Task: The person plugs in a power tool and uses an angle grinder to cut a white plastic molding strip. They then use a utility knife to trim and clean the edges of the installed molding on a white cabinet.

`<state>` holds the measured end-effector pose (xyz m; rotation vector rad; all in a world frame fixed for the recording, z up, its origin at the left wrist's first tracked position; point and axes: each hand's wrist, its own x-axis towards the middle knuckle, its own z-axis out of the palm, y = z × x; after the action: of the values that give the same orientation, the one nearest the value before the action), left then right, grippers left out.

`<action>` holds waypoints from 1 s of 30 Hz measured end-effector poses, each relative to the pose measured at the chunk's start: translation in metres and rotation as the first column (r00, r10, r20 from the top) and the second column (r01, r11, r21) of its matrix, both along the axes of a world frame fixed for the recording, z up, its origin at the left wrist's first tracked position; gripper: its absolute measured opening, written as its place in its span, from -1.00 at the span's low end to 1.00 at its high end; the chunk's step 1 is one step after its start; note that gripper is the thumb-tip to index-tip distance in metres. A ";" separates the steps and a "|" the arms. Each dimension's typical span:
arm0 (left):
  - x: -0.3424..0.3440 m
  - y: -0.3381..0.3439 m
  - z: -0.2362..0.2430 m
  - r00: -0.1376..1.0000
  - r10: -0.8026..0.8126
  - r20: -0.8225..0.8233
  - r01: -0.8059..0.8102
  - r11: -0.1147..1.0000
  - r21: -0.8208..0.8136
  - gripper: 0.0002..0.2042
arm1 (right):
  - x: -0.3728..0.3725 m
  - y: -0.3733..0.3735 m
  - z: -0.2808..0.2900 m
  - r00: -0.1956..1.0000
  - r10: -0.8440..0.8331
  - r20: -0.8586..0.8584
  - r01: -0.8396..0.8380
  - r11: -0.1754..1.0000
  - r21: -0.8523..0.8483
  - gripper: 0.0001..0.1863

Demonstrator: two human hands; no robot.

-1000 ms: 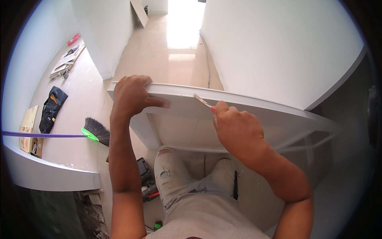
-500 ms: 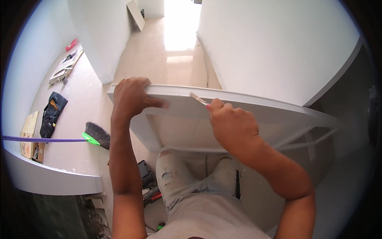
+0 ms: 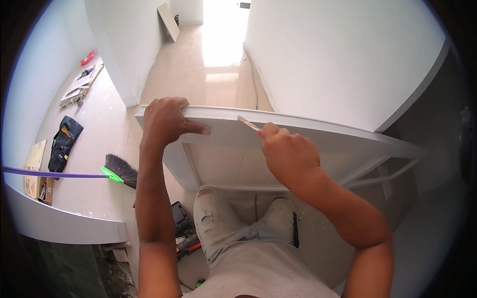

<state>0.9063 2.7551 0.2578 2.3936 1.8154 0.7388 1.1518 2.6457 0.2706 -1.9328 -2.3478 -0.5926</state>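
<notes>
A long white framed panel [image 3: 308,130], like a door or cabinet frame, stands on edge across the space before my legs. My left hand [image 3: 166,120] grips its upper edge near the left end, fingers curled over the top and thumb stretched along the face. Closed in a fist, my right hand [image 3: 290,149] holds a narrow flat-bladed metal tool [image 3: 248,122]. The handle is mostly hidden in my palm, with a bit of red showing at the blade's base. The blade tip rests at or very near the panel's top edge, right of my left hand.
A broom [image 3: 118,171] with a purple stick lies at left, near a dark bag [image 3: 64,144] and a cardboard box [image 3: 45,189]. Tools in a dark case [image 3: 181,221] sit beside my leg. White walls [image 3: 343,59] flank a bright passage; a board [image 3: 168,22] leans farther back.
Both hands keep their grips and nearly the same places on the panel and the tool. The view has shifted slightly.
</notes>
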 end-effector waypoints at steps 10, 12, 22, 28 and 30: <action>-0.002 -0.001 0.002 1.000 -0.006 -0.012 0.006 1.000 0.024 -0.41 | 0.001 -0.008 -0.006 0.999 -0.038 -0.030 0.038 0.999 0.011 -0.70; -0.002 -0.002 -0.001 1.000 -0.017 0.004 0.017 1.000 0.010 -0.40 | -0.004 -0.007 -0.004 0.999 -0.030 -0.029 0.030 0.999 0.019 -0.70; 0.001 -0.002 0.000 1.000 -0.021 0.008 0.021 1.000 0.010 -0.38 | -0.010 0.001 -0.004 0.997 -0.042 -0.063 0.042 0.999 0.007 -0.69; -0.002 -0.001 -0.002 1.000 -0.021 0.000 0.021 1.000 0.014 -0.38 | -0.006 -0.014 0.001 0.995 -0.099 0.015 0.099 0.994 -0.034 -0.69; -0.001 0.000 -0.002 0.999 -0.035 0.008 0.035 0.999 0.035 -0.38 | -0.010 -0.001 -0.003 0.997 -0.067 -0.021 0.067 0.998 -0.004 -0.68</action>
<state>0.9052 2.7551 0.2553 2.4334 1.7670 0.7819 1.1414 2.6443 0.2674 -2.0162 -2.2802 -0.5700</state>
